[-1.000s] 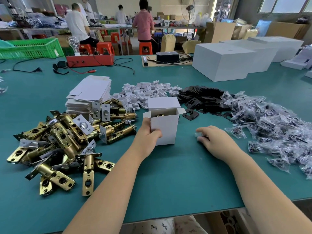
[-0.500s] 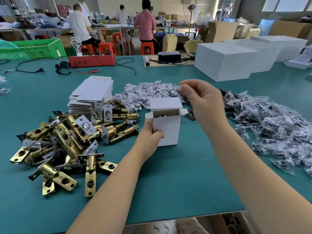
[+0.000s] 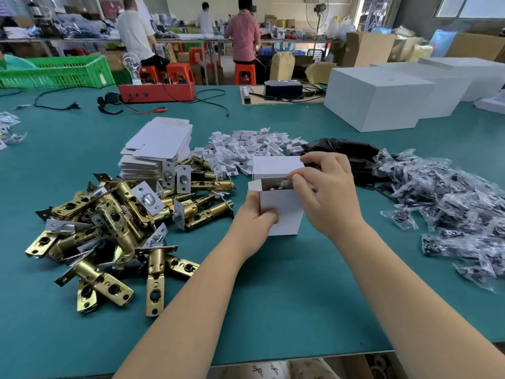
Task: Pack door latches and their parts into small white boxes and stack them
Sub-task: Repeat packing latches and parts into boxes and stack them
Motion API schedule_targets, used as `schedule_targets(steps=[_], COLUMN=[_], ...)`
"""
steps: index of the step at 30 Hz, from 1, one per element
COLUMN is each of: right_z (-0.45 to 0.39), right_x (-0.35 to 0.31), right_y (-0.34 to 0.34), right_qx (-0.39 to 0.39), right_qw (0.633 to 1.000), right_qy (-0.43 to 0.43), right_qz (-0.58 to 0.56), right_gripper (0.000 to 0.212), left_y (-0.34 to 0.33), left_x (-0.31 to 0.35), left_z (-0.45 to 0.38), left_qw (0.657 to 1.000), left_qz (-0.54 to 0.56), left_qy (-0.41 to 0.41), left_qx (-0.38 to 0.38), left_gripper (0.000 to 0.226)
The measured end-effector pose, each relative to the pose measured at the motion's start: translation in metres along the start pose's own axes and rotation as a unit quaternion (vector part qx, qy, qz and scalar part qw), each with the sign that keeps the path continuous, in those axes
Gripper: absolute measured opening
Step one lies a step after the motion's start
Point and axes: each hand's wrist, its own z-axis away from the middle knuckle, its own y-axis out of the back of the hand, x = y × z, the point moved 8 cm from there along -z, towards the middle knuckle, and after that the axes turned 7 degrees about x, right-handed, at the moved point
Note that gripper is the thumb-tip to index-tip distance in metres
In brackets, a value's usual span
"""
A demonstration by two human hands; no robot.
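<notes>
Two hands at open box point(image 3: 284, 212) on counter point(image 3: 273, 296).
Left hand point(image 3: 252, 222) gripping box side; right hand point(image 3: 325, 192) pinching small bag point(image 3: 285, 183) at opening.

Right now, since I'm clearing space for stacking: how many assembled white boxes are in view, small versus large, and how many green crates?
Small white box, open, gripped by the left hand: 1
Large white cartons: 3
Green crate: 1
Total: 5
</notes>
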Motion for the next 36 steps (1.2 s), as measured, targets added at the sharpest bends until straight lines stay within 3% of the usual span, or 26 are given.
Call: schedule_targets(steps=[2,3,7,12,15,17,19,20,22,25,28,31,36], right_z=[0.008,0.009,0.008,0.000,0.001,0.006,0.023,0.033,0.048,0.052,0.054,0.057,0.050], right_x=[-0.016,-0.017,0.001,0.002,0.010,0.018,0.034,0.042,0.050,0.046,0.038,0.034,0.030], right_y=[0.005,0.004,-0.017,-0.028,-0.029,-0.018,-0.010,-0.009,-0.011,-0.012,-0.013,-0.012,-0.013], right_qx=[0.037,0.032,-0.124,-0.224,-0.219,-0.115,-0.012,0.020,0.052,0.018,-0.013,-0.015,-0.015], right_qw=[0.994,0.993,0.981,0.965,0.974,0.983,0.962,0.945,0.921,0.923,0.934,0.931,0.942], right_qy=[0.090,0.094,-0.009,-0.020,-0.060,-0.106,-0.191,-0.229,-0.259,-0.230,-0.184,-0.168,-0.149], right_qz=[0.042,0.061,0.148,0.132,0.025,-0.099,-0.196,-0.234,-0.286,-0.309,-0.308,-0.323,-0.299], right_gripper=[0.035,0.040,0.069,0.095,0.082,0.050,0.045,0.046,0.038,0.032,0.046,0.059,0.038], left_y=[0.000,0.000,-0.001,-0.001,0.001,0.004,0.006,0.007,0.013,0.018,0.014,0.009,0.011], left_x=[0.000,0.001,0.002,0.002,0.004,0.008,0.018,0.023,0.032,0.032,0.026,0.029,0.035], left_z=[0.000,0.000,0.000,0.003,0.004,0.004,0.005,0.006,0.010,0.010,0.005,0.002,0.000], left_qw=[1.000,1.000,1.000,1.000,1.000,0.999,0.997,0.994,0.987,0.979,0.957,0.936,0.926], left_qz=[-0.001,-0.002,-0.012,-0.012,-0.003,0.003,0.018,0.030,0.052,0.141,0.280,0.353,0.377], left_qy=[0.003,0.001,0.003,0.009,0.000,-0.023,-0.062,-0.084,-0.124,-0.107,-0.036,-0.001,0.010], left_qx=[0.005,0.004,-0.006,-0.013,0.001,0.026,0.047,0.058,0.088,0.104,0.064,0.018,0.015], left_gripper=[0.027,0.027,0.027,0.026,0.024,0.023,0.042,0.057,0.065,0.051,0.045,0.035,0.033])
